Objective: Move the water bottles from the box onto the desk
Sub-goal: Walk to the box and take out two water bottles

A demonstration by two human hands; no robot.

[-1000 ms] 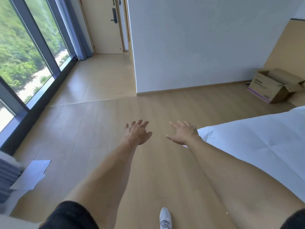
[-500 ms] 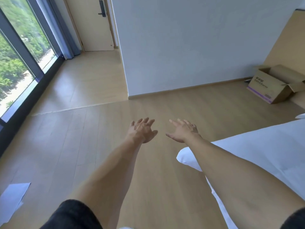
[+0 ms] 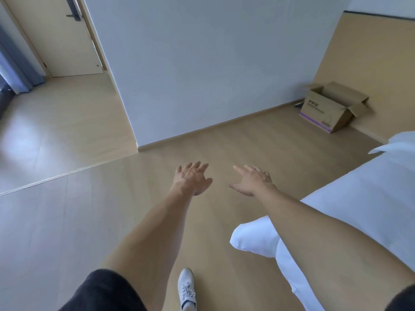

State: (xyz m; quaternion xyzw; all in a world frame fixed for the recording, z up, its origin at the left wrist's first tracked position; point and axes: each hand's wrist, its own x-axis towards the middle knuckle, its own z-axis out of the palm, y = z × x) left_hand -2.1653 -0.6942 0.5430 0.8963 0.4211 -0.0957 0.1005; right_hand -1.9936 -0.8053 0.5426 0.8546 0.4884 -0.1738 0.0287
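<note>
An open cardboard box (image 3: 323,111) with purple print stands on the wooden floor at the far right, against a tan wall panel. Its flaps are up and its inside is hidden from here. No water bottles and no desk are in sight. My left hand (image 3: 190,178) and my right hand (image 3: 251,180) are stretched out in front of me over the floor, fingers spread, holding nothing. Both are far from the box.
A bed with white bedding (image 3: 348,209) fills the right side, its corner near my right arm. A grey wall (image 3: 202,75) juts out ahead, with a hallway and a door (image 3: 51,37) on the left. My white shoe (image 3: 186,288) is at the bottom.
The view has swung to the right: the windows have left the frame, and the box and the bed's corner look closer. My hands stay outstretched and empty.
</note>
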